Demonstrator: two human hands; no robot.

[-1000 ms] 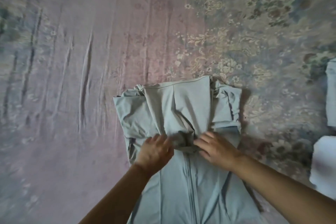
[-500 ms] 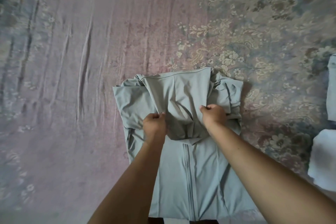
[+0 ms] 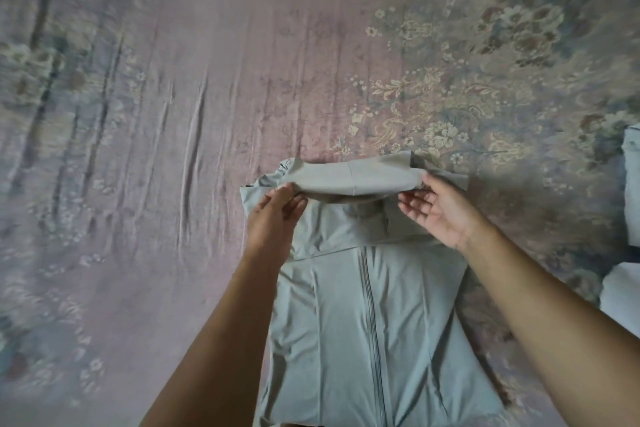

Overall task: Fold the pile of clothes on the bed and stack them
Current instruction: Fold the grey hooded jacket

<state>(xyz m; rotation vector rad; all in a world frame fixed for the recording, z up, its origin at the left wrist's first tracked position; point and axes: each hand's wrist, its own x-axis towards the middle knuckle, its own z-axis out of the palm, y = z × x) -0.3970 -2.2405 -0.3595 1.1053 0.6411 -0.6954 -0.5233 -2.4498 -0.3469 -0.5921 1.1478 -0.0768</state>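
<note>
While we hold the rolled top of the grey-green jacket (image 3: 363, 315) off the bed (image 3: 145, 135), our left hand (image 3: 273, 215) pinches one end of the roll and our right hand (image 3: 438, 210), palm up with fingers loosely spread, supports the other end with thumb and fingertips. The jacket lies zip-up on the flowered bedcover, its body stretching from under both hands back toward us, and the raised band of cloth spans the gap between the hands.

To do this fold well, we judge that both ends should travel together, so the roll comes down square across the chest and does not twist. We would keep the cloth lightly taut between the hands, lay it just beyond the top of the zip (image 3: 370, 315), then press outward from the middle to flatten any air. The right hand's hold looks the looser of the two, so that end could sag or slip first.

Well off beyond the right hand, at the edge of view, sit pale folded clothes (image 3: 623, 291), probably the stack this jacket will join.
</note>
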